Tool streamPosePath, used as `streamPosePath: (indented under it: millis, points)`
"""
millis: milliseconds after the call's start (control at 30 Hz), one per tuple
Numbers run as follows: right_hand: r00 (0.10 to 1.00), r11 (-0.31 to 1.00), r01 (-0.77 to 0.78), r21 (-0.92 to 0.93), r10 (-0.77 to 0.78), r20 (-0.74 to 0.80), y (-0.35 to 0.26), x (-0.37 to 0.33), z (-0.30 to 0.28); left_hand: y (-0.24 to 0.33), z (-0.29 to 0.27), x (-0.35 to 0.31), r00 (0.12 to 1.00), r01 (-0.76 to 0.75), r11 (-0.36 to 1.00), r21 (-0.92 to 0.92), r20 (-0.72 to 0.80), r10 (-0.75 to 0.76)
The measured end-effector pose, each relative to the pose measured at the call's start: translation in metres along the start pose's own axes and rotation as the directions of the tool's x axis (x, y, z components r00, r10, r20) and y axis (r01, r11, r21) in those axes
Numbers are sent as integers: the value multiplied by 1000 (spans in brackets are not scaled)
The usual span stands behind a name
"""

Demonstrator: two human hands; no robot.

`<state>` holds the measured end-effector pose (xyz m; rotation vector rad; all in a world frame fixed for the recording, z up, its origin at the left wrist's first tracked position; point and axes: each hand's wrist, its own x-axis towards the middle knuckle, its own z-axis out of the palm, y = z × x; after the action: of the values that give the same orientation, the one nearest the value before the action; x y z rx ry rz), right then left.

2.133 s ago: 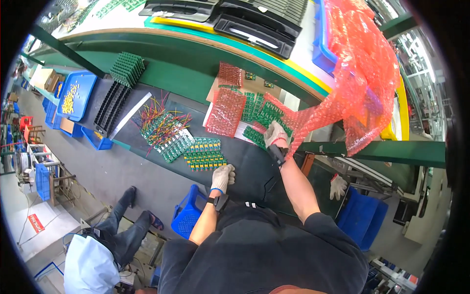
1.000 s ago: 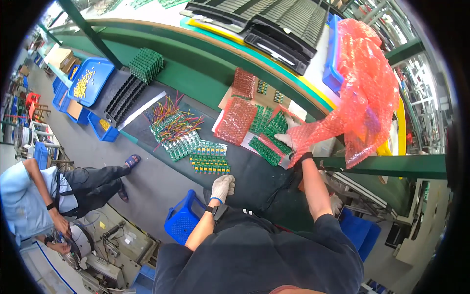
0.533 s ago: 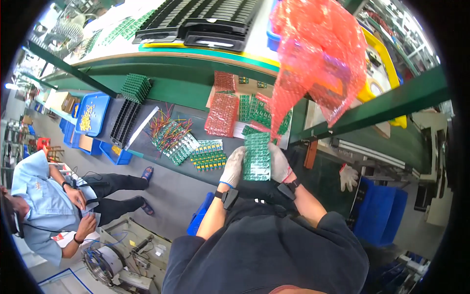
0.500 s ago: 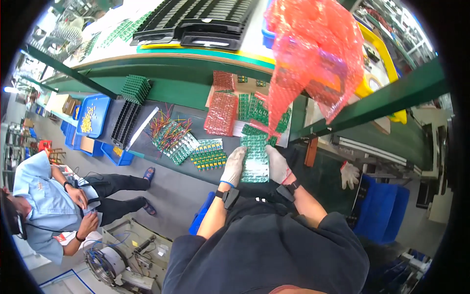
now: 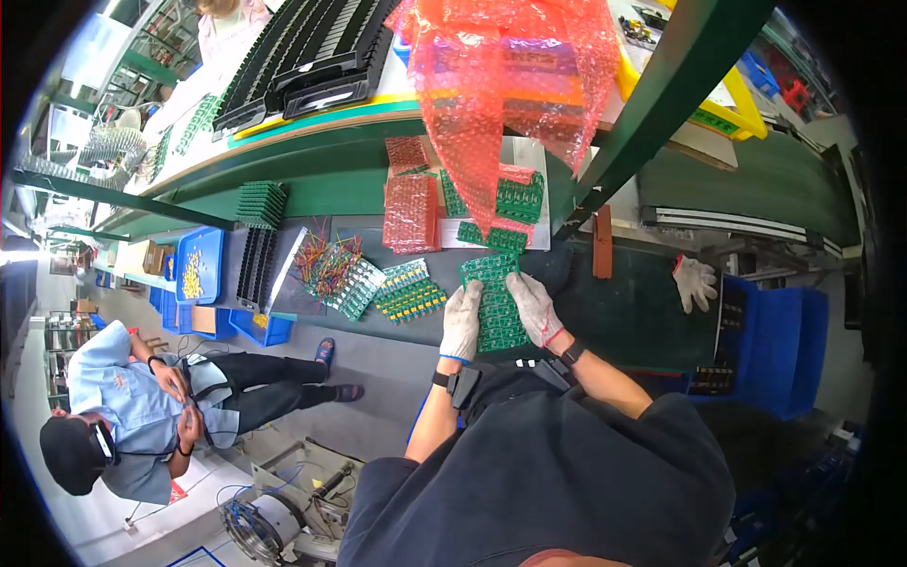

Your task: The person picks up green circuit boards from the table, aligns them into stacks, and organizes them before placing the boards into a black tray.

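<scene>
A green circuit board panel is held upright lengthwise between my two gloved hands, above the bench's near edge. My left hand grips its left edge, with the thumb over the face. My right hand holds the right edge the same way. Just beyond the panel lie more green circuit boards, partly under red bubble wrap. To the left are boards with yellow parts and boards with a tangle of red, yellow and dark wires. A stack of bubble-wrapped packs rests behind them.
Red bubble wrap hangs from the upper shelf over the bench. A green post rises at right. A loose glove and blue bins are on the right. A blue tray holds yellow parts. Another person stands at left.
The whole view has shifted, as my head turned. The panel has lost its bright glare and its green face now shows clearly. Both hands still hold it by the sides.
</scene>
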<state>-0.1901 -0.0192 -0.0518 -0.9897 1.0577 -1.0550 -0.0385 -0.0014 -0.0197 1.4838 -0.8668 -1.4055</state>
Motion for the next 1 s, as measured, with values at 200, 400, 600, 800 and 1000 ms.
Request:
streamPosePath:
  millis: [200, 400, 600, 800, 1000]
  points:
    - [995, 980, -101, 171, 101, 10, 0, -2, 5, 2, 2, -5, 1000, -8, 1000, 0, -28, 8]
    - [995, 973, -104, 204, 100, 27, -10, -1, 5, -14, -3, 3, 978, -210, 977, 25, -4, 210]
    - [996, 955, -90, 281, 82, 42, 3, 7, -2, -1, 6, 2, 981, -188, 982, -23, 35, 189]
    - [993, 939, -117, 324, 119, 14, -24, -5, 3, 4, 10, 3, 999, -35, 999, -14, 4, 35]
    - [996, 973, -83, 215, 88, -12, -4, -2, -3, -4, 12, 1, 1000, 24, 996, -90, -2, -25]
